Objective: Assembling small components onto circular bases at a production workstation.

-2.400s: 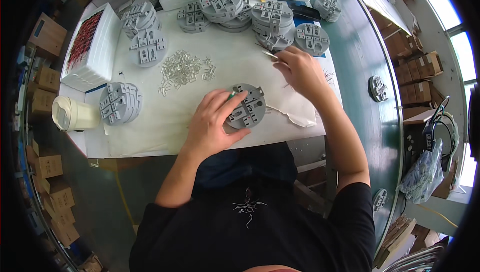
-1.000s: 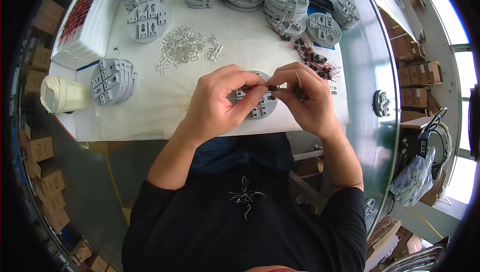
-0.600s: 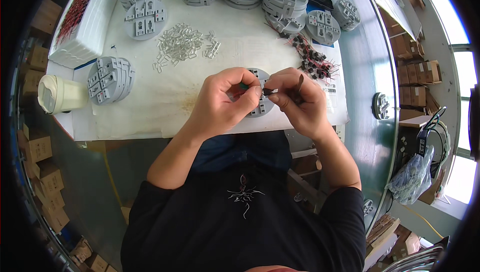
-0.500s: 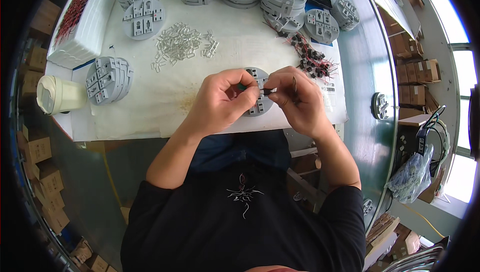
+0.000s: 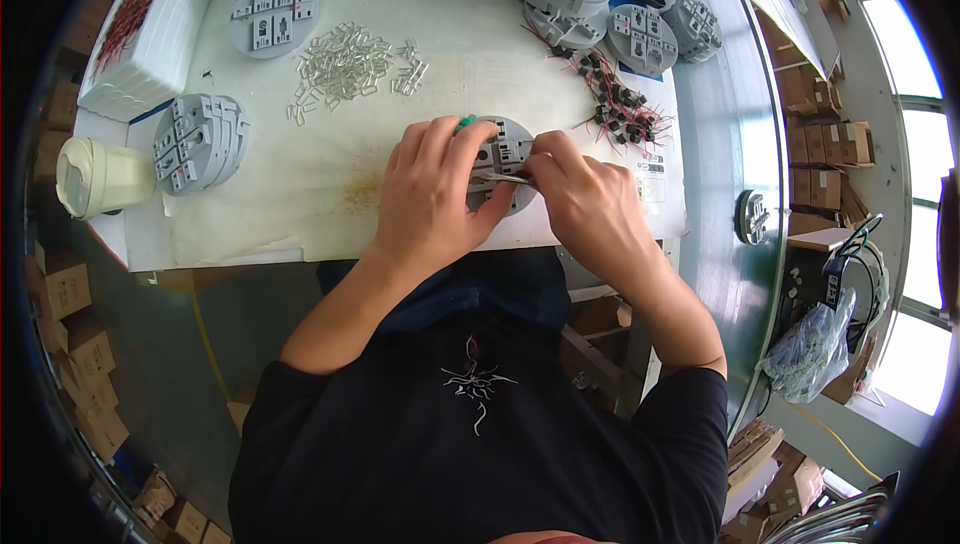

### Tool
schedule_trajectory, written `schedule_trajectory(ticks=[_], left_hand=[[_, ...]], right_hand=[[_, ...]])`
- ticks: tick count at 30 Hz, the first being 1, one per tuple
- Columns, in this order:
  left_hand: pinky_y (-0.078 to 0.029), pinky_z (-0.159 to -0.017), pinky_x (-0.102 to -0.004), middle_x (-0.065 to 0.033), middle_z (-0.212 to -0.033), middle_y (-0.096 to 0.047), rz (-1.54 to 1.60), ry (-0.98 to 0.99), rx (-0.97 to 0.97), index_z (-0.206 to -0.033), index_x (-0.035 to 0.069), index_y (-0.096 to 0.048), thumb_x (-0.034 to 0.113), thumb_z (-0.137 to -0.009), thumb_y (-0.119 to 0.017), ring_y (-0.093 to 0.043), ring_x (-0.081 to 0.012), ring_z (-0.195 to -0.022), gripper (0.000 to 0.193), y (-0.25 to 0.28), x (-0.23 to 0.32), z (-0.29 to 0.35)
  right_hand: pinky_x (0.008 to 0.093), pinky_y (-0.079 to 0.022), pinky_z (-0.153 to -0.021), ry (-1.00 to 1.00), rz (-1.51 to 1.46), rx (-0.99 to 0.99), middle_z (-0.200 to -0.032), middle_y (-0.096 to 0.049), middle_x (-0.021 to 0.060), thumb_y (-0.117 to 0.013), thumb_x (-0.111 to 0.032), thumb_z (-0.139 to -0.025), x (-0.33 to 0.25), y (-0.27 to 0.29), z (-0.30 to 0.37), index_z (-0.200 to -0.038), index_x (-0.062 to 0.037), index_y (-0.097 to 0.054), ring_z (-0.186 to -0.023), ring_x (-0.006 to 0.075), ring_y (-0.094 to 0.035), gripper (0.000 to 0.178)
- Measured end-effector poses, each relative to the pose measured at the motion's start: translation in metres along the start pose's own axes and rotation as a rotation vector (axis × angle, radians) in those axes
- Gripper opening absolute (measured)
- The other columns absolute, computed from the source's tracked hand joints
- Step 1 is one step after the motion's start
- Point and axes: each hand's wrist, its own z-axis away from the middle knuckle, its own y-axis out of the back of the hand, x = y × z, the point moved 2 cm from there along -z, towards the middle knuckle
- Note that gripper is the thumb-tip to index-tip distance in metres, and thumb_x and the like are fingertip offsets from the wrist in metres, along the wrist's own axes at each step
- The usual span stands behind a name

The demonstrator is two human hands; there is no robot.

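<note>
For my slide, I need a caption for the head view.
Left hand on a grey disc, right hand holding a thin tool over it; clear pieces lie beyond.

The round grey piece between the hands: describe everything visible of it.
The round grey piece looks like moulded plastic, its face carrying raised, slotted blocks. It sits face up near the front edge of the paper-covered table. The left hand holds its left side, hiding part; the right hand holds a slim tool over it, contact unclear.
</note>
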Motion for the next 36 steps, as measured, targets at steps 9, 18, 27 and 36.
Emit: schedule_trajectory(ticks=[9,18,27,36], left_hand=[[-0.052,-0.098,-0.0474,-0.0141,-0.126,-0.063,0.112,0.109,0.047,-0.141,0.008,-0.06,0.013,-0.076,-0.085,-0.061,-0.0371,-0.114,0.07,-0.02,-0.006,0.0],[-0.05,-0.1,-0.046,-0.0119,-0.127,-0.063,0.074,0.126,0.03,-0.143,0.011,-0.058,0.018,-0.079,-0.082,-0.062,-0.0356,-0.116,0.069,-0.021,-0.007,0.002],[-0.049,-0.101,-0.0458,-0.0117,-0.128,-0.064,0.076,0.132,0.035,-0.142,0.012,-0.059,0.021,-0.081,-0.082,-0.062,-0.0347,-0.117,0.065,-0.023,-0.009,0.001],[-0.052,-0.098,-0.0443,-0.013,-0.122,-0.067,0.125,0.094,0.09,-0.137,0.01,-0.062,0.016,-0.085,-0.081,-0.064,-0.0345,-0.11,0.056,-0.013,-0.01,0.0]], right_hand=[[0.0369,-0.055,-0.057,-0.059,-0.234,0.193,-0.105,-0.069,0.0012,-0.073,-0.004,-0.088,0.009,-0.014,0.007,-0.103,-0.0088,-0.075,-0.069,0.0243,-0.07,0.016],[0.035,-0.053,-0.054,0.138,-0.165,0.027,-0.099,-0.069,0.003,-0.073,-0.004,-0.092,0.018,0.0,-0.007,-0.099,-0.0059,-0.074,-0.063,0.0221,-0.066,0.007],[0.0284,-0.031,-0.046,-0.065,-1.664,0.474,-0.068,-0.055,0.0076,-0.049,-0.02,-0.112,0.011,-0.031,-0.024,-0.07,-0.0072,-0.045,-0.05,0.0124,-0.039,0.044],[0.0281,-0.036,-0.049,-0.191,-1.296,0.364,-0.066,-0.055,0.0054,-0.049,-0.018,-0.113,0.013,-0.029,-0.04,-0.075,-0.0025,-0.054,-0.053,0.011,-0.044,0.041]])
